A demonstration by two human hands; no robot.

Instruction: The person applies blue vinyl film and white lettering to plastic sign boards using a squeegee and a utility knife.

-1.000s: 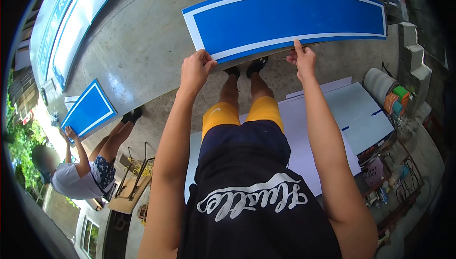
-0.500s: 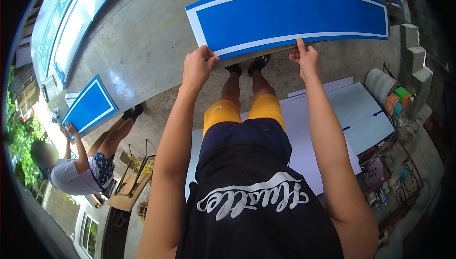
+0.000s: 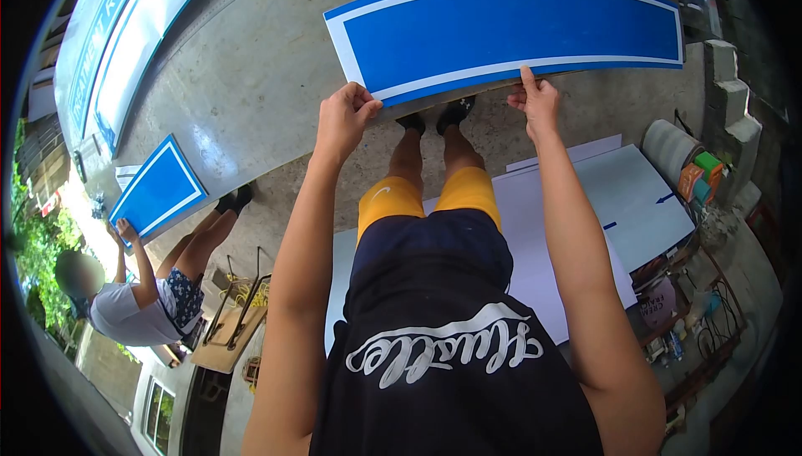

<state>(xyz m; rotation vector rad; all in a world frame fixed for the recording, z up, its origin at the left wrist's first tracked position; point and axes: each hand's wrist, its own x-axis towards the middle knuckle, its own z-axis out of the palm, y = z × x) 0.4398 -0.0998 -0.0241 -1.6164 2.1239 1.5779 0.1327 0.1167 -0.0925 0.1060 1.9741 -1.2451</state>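
Note:
A long blue sign panel [image 3: 510, 30] with a white border line lies on the grey table [image 3: 267, 63], its near edge along the table's front edge. My left hand [image 3: 344, 122] pinches the panel's near left corner between thumb and curled fingers. My right hand [image 3: 535, 105] is at the middle of the near edge; its thumb rests on top of the white border, and the other fingers are curled below the edge, partly hidden.
A co-worker [image 3: 138, 305] at the left handles a smaller blue panel [image 3: 159, 188]. A larger lettered sign [image 3: 117, 30] lies at the far left. White sheets [image 3: 585, 239] are stacked behind me at the right, near a grey roll [image 3: 671, 151]. A wooden stool [image 3: 230, 339] lies lower left.
My left hand has shifted very slightly left at the corner, and the panel's left end a touch with it. My right hand stays nearly still.

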